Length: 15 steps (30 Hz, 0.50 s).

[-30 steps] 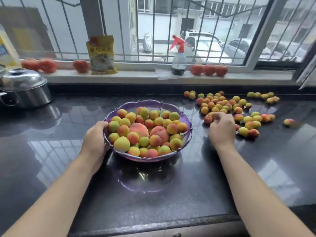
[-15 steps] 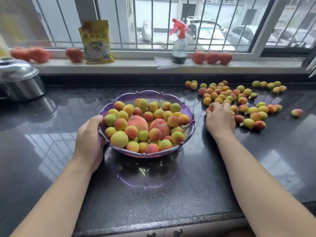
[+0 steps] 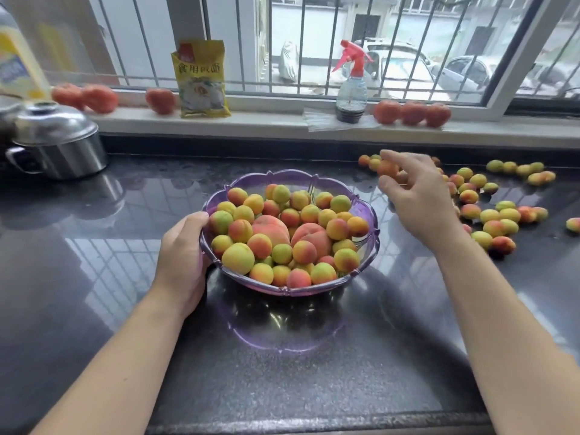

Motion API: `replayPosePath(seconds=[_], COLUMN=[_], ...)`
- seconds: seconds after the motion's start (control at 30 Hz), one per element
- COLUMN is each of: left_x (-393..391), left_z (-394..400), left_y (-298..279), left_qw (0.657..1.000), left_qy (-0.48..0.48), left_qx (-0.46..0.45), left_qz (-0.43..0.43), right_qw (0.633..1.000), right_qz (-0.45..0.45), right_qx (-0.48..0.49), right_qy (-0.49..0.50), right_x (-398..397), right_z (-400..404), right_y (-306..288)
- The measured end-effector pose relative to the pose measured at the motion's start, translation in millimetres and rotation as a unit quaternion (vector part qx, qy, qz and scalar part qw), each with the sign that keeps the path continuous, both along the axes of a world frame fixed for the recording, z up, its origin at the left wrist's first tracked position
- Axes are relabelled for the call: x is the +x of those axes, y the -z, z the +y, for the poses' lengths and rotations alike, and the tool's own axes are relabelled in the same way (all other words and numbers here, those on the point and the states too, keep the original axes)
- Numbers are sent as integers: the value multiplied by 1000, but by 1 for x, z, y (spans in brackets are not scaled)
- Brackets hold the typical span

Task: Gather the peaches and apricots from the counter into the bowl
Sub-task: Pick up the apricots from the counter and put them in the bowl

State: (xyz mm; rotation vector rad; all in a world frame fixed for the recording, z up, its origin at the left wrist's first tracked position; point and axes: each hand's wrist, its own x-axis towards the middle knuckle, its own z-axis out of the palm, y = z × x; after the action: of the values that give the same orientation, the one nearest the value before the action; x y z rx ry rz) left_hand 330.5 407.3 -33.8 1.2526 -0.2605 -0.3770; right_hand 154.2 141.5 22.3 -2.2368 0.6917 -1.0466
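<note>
Gripping the near-left rim of the purple bowl [image 3: 365,205], the left hand [image 3: 182,255] curls its fingers around the scalloped edge, thumb on top. The bowl sits on the dark table [image 3: 94,277] at centre, heaped with small yellow, green and red apricots and two larger peaches [image 3: 273,229] lying side by side in the middle of the pile. The right hand [image 3: 417,196] hangs above the table just right of the bowl, its fingers spread and pointing left toward the bowl; thumb and forefinger pinch one orange apricot [image 3: 387,168] at the fingertips, clear of the surface. The round fruit shows no plain long axis. Behind and to the right of that hand, loose apricots [image 3: 499,215] lie scattered in a band running along the table toward its right end, a few in a short row near the back wall. On the windowsill stand a yellow packet [image 3: 202,78], a spray bottle [image 3: 352,86] and several tomatoes [image 3: 412,113]; a steel pot [image 3: 56,142] sits far left.
</note>
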Motion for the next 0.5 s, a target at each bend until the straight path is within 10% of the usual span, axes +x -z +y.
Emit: replayPosePath(seconds=[0.2,0.5], left_x=[2,4], left_z=[1,1], left_y=[2,3], left_qw=[1000,1000], left_qy=[5,8], left_qx=[-10,-5], left_qz=[-1,-7], right_qw=[956,912], right_qz=[210,319], right_qx=[-116,-207], right_qy=[-168,-155], right_x=[30,47], right_z=[26,32], right_y=[-31,-35])
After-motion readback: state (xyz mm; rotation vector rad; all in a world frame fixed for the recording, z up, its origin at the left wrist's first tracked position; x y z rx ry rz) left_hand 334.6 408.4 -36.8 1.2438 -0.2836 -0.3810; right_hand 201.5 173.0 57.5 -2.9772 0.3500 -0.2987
